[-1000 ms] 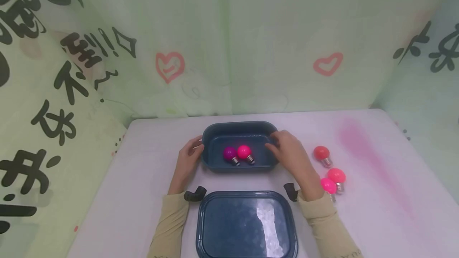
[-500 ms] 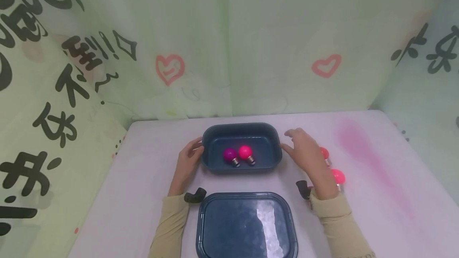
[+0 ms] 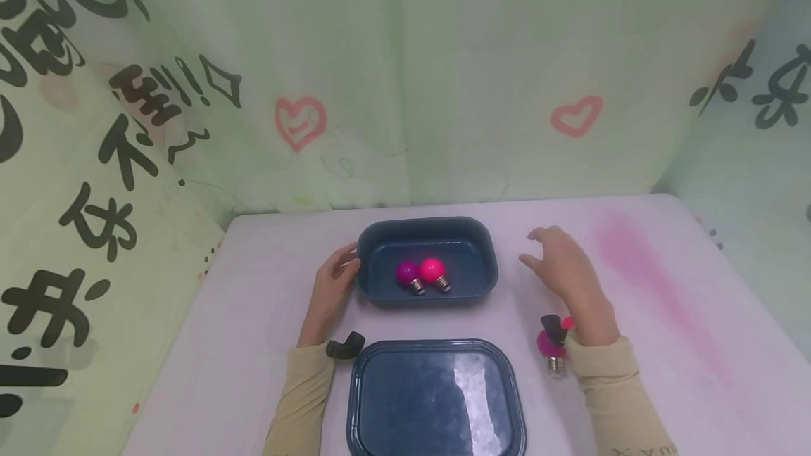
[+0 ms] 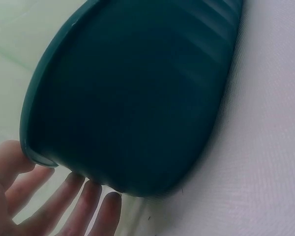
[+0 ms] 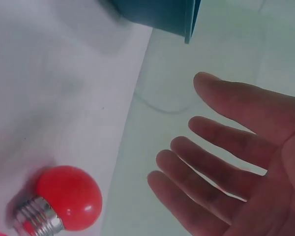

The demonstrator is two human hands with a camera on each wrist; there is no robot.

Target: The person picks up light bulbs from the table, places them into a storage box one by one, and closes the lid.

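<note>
A dark blue, open-topped plastic box point(image 3: 469, 293) stands mid-table, with a purple light bulb point(image 3: 407, 272) and a pink light bulb point(image 3: 434, 270) lying inside. My left hand point(image 3: 332, 287) touches the box's left end from outside; in the left wrist view its fingers lie extended against the wall and rim. Apart from the box on its right side hovers my right hand point(image 3: 560, 266), fingers spread and holding nothing. By the right wrist lies a magenta bulb point(image 3: 548, 345), partly covered by the black wrist camera. A red bulb point(image 5: 71, 198) shows in the right wrist view, below the fingers.
A dark blue flat lid point(image 3: 431, 400) lies in front of the box, between the forearms. Fabric walls point(image 3: 443, 90) with drawn hearts and writing enclose the back and sides of the white table point(image 3: 209, 343). The right forearm hides other bulbs.
My right hand has let go of the box's right end and moved away to the right, its forearm now covering most of the loose bulbs. The left hand stays at the box.
</note>
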